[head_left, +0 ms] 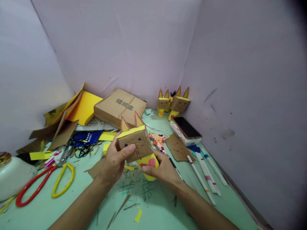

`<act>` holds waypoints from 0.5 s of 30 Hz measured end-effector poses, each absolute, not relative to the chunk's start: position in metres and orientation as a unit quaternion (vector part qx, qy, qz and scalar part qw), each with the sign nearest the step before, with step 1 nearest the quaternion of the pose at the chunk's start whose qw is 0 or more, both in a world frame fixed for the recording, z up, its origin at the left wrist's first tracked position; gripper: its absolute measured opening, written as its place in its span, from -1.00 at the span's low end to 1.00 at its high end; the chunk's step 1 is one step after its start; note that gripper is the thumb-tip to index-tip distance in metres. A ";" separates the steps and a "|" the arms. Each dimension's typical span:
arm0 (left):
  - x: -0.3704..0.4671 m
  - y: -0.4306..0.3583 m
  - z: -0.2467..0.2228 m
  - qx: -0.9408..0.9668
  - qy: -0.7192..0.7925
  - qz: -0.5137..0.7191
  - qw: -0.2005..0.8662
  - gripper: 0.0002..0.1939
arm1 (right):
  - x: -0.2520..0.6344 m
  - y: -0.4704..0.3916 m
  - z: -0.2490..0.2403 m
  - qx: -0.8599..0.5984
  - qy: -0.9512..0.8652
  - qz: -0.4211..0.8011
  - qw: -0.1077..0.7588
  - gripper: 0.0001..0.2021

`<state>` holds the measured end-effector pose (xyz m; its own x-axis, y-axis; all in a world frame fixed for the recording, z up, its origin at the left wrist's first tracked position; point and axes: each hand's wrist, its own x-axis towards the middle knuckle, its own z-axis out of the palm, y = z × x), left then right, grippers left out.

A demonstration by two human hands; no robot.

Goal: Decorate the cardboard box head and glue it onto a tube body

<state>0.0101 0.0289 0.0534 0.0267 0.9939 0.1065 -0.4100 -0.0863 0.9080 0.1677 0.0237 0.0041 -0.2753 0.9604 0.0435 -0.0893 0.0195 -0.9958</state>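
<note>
Between my hands is a cardboard animal figure (142, 143) with a square brown head, two pointed yellow ears edged in red, drawn eyes and a yellow body with a pink-red patch. It is tilted, held just above the table. My left hand (117, 156) grips the head from its left side, thumb across the drawn face. On the yellow body, my right hand (163, 167) closes with its thumb in front; its other fingers are hidden behind. Similar finished-looking figures (179, 103) stand at the back corner.
Scissors (63, 179) with red and yellow handles lie at left, near a white rounded object (14, 175). A cardboard box (120, 107), yellow sheets (83, 107) and scraps sit behind. At right are a phone (187, 127) on a tissue pack and several markers (202, 177).
</note>
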 end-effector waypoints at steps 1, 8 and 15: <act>0.011 0.030 0.052 0.397 0.345 0.610 0.593 -0.21 | 0.169 0.023 0.005 -0.400 -0.535 0.590 0.453 -0.60; 0.014 0.037 0.041 0.311 0.368 0.643 0.595 -0.13 | 0.174 0.025 0.001 -0.381 -0.444 0.663 0.467 -0.39; 0.017 0.033 0.047 0.307 0.387 0.618 0.611 -0.40 | 0.175 0.028 -0.013 -0.390 -0.512 0.624 0.444 -0.44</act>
